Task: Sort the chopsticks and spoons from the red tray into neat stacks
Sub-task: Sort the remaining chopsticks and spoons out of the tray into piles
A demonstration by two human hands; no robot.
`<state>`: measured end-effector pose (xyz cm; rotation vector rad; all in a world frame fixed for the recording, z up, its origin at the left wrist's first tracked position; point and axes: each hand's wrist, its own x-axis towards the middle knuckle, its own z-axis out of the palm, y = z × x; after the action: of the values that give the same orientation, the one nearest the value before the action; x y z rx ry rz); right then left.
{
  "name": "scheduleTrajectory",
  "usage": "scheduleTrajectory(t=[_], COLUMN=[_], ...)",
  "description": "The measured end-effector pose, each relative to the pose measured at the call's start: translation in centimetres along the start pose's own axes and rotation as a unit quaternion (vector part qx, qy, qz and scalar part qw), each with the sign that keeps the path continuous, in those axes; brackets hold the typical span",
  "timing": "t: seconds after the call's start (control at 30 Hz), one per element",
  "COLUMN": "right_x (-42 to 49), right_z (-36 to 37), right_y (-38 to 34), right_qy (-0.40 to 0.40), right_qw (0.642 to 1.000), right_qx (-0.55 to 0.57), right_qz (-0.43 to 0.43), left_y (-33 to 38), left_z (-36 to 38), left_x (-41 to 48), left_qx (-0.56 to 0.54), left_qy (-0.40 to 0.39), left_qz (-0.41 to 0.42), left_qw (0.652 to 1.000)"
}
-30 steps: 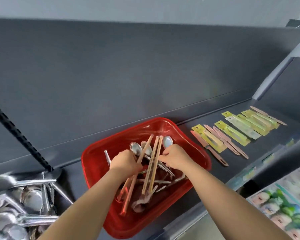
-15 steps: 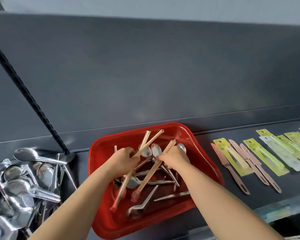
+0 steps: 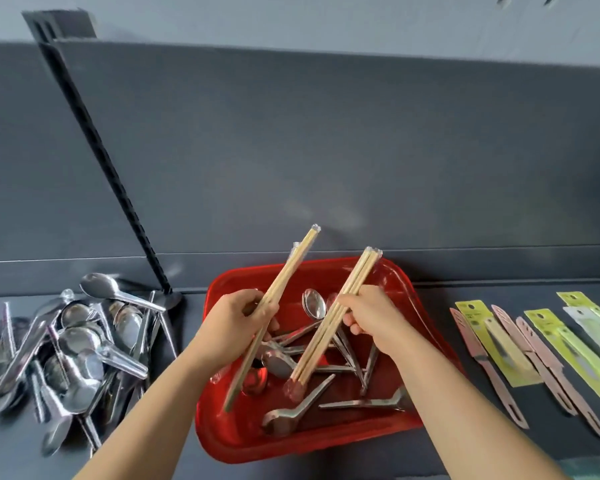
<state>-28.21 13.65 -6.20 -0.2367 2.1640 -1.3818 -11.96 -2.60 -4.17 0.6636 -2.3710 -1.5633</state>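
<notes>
A red tray (image 3: 400,282) sits on the dark shelf with several metal spoons (image 3: 314,303) lying loose in it. My left hand (image 3: 232,323) grips a wrapped bundle of wooden chopsticks (image 3: 293,263) that slants up to the right above the tray's left side. My right hand (image 3: 371,318) holds a second wrapped chopstick bundle (image 3: 359,273) at the same slant over the tray's middle. Both bundles are lifted off the spoons, with their lower ends hanging over the tray.
A loose heap of metal spoons (image 3: 77,341) lies on the shelf left of the tray. Packaged pink and green peelers (image 3: 534,348) lie in a row to the right. A black slotted upright (image 3: 118,188) rises behind the spoon heap. The dark back panel (image 3: 361,150) stands behind everything.
Both hands have lifted their chopstick bundles up out of the tray, and the bundles now stand steeper. The view has swung left, bringing the spoon heap further in.
</notes>
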Motion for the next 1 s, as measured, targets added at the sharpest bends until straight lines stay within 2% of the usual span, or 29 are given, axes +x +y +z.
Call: scheduleTrajectory(t=[0.17, 0.37, 0.6, 0.8, 1.0], right_x=[-3.1, -5.6, -9.4, -14.6, -18.5], right_z=[0.8, 8.3, 25.2, 41.6, 54.3], right_y=[-5.1, -10.7, -13.5, -15.5, -17.9], right_qy=[-0.021, -0.092, -0.191, -0.243, -0.243], right_qw=[0.987, 0.965, 0.95, 0.937, 0.93], right_qx=[0.027, 0.105, 0.029, -0.005, -0.059], right_qz=[-0.154, -0.223, -0.246, -0.251, -0.27], left_y=[1.3, 0.4, -6.4, -13.2, -18.3], left_z=[-3.1, -11.0, -23.4, -36.2, -47.5], left_x=[-1.9, -6.3, -14.8, -22.7, -28.3], left_qx=[-0.133, -0.174, -0.139, -0.152, 0.004], left_qy=[0.09, 0.205, 0.344, 0.397, 0.419], left_qz=[0.001, -0.002, -0.05, -0.106, -0.157], left_qw=[0.987, 0.963, 0.927, 0.899, 0.894])
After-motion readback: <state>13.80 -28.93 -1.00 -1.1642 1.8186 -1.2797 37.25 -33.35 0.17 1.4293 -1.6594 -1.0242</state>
